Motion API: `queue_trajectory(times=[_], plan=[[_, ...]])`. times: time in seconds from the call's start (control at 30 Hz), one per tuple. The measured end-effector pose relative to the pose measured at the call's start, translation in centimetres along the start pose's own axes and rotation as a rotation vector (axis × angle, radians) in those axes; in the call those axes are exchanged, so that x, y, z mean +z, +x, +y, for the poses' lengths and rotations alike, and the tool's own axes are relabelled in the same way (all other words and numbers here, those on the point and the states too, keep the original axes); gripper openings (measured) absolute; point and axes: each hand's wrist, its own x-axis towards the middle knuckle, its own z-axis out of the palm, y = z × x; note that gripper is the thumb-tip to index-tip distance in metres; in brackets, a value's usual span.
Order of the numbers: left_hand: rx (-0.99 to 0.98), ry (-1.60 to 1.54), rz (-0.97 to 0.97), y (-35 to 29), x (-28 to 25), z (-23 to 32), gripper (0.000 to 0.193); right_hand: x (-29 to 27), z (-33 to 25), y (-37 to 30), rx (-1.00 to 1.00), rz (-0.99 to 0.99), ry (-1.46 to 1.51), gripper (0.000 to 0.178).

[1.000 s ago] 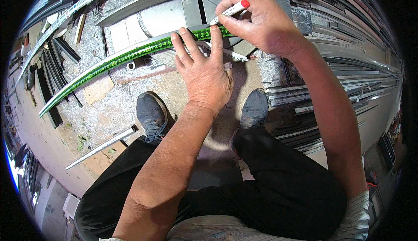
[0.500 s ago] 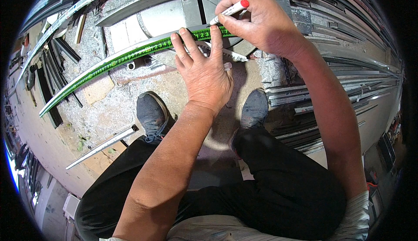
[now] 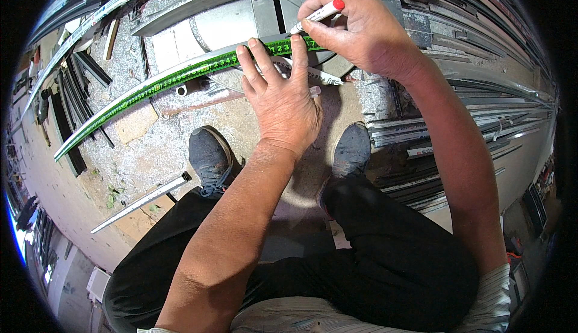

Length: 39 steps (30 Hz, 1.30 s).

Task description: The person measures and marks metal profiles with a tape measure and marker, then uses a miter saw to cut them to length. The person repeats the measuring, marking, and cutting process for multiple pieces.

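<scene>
Landmark is the green tape measure (image 3: 180, 77), stretched in a long curve over a metal profile on the saw bench (image 3: 229, 26). We see the left hand (image 3: 280, 101) lying flat and spread on the tape measure's right end, fingers (image 3: 250, 62) pressing the green strip down onto the profile; nothing is gripped, palm open and down. The right hand (image 3: 361, 32) sits just beyond the tape measure's right end, pinched tight around a white marker with red cap (image 3: 319, 14), with the marker's tip down and touching the strip just right of the left fingertips. The red cap points up and away from the tape measure.

Below the tape measure, a short bright metal piece (image 3: 313, 75) pokes out from under the left hand. Further below the tape measure, two dark shoes (image 3: 211, 158) stand on a floor covered in metal shavings. A loose aluminium bar (image 3: 141, 200) lies well below the tape measure's left part. Stacked aluminium profiles (image 3: 445, 128) are piled off to the right of the tape measure's end.
</scene>
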Motion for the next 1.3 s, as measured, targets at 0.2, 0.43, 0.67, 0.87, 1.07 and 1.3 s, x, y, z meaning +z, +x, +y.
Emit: queue_trajectory(times=[0.2,0.43,0.67,0.87,1.07,1.3], plan=[[0.002,-0.015,0.015,0.0,0.2,-0.1,0.096,-0.4,-0.9,0.1,0.121,-0.008,0.003,0.015],[0.001,-0.007,0.014,-0.1,0.3,-0.1,0.094,-1.3,-3.8,-0.7,0.243,0.17,0.147,0.032],[0.038,-0.026,0.07,-0.1,0.5,-0.1,0.094,-1.8,-3.3,-6.6,0.065,0.326,0.205,0.016],[0.036,-0.024,0.063,-0.1,0.6,-0.3,0.094,0.9,-3.2,-9.7,0.25,0.336,0.412,0.007],[0.044,-0.022,0.066,0.0,0.7,-0.1,0.093,1.9,-2.5,-10.2,0.325,0.302,0.392,0.007],[0.043,-0.016,0.075,0.0,0.7,-0.4,0.092,2.3,-2.7,-9.6,0.4,0.22,0.378,0.009]])
